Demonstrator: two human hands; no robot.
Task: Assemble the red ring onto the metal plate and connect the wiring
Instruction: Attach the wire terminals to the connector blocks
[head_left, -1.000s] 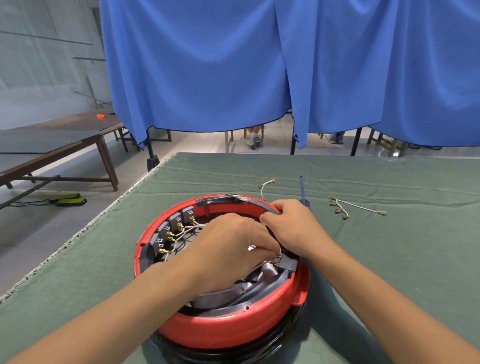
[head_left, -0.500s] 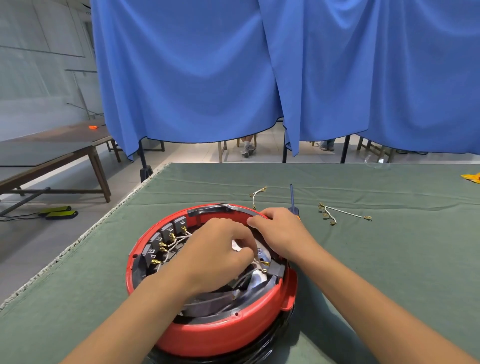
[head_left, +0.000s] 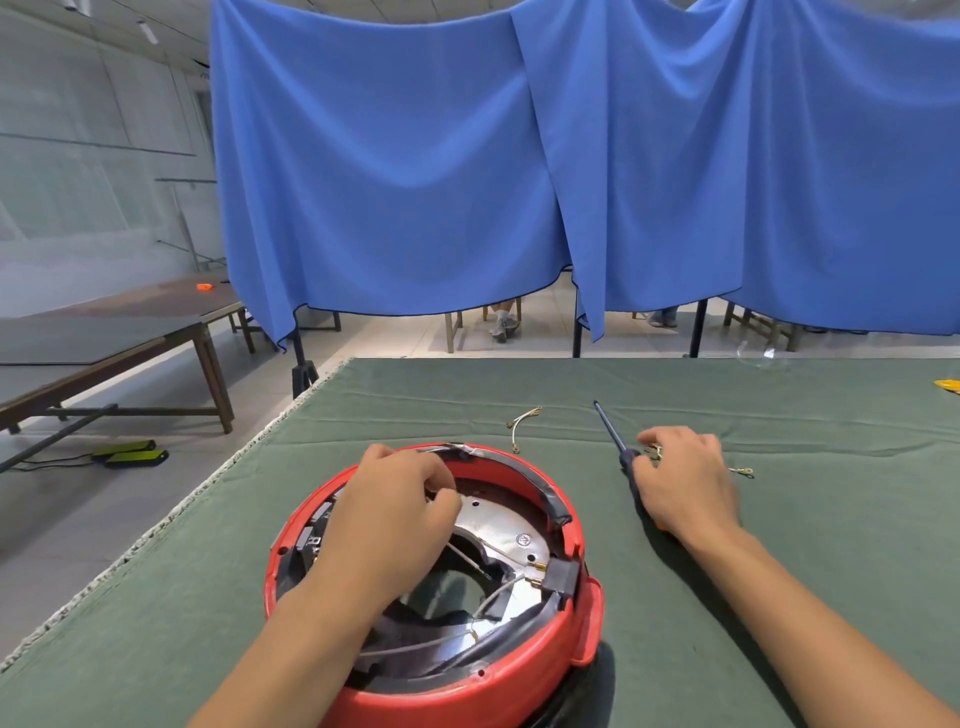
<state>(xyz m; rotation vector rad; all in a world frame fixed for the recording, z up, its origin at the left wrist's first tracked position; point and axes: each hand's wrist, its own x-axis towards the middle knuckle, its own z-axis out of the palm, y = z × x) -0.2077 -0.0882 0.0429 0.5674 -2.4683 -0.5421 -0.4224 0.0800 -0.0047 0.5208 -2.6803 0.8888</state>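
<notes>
The red ring (head_left: 587, 597) sits around the shiny metal plate (head_left: 493, 525) on the green cloth, close to me. White wires with gold terminals run across the plate to a black connector block (head_left: 561, 574) on the right rim. My left hand (head_left: 389, 525) is over the ring's left half, its curled fingers pinching a thin white wire near the back rim; it hides the grey terminal blocks. My right hand (head_left: 685, 483) lies on the cloth to the right of the ring. Its fingertips pinch the gold terminals of a loose white wire (head_left: 743, 472).
A blue screwdriver (head_left: 608, 426) lies just left of my right hand. A short loose wire (head_left: 519, 426) lies behind the ring. The table's left edge (head_left: 249, 452) drops to the floor. A yellow object (head_left: 948, 385) sits far right. Blue curtains (head_left: 623, 182) hang behind.
My right hand left the ring's right rim and moved out to the loose wire beside the screwdriver. My left hand shifted toward the ring's back left. The camera tilted up.
</notes>
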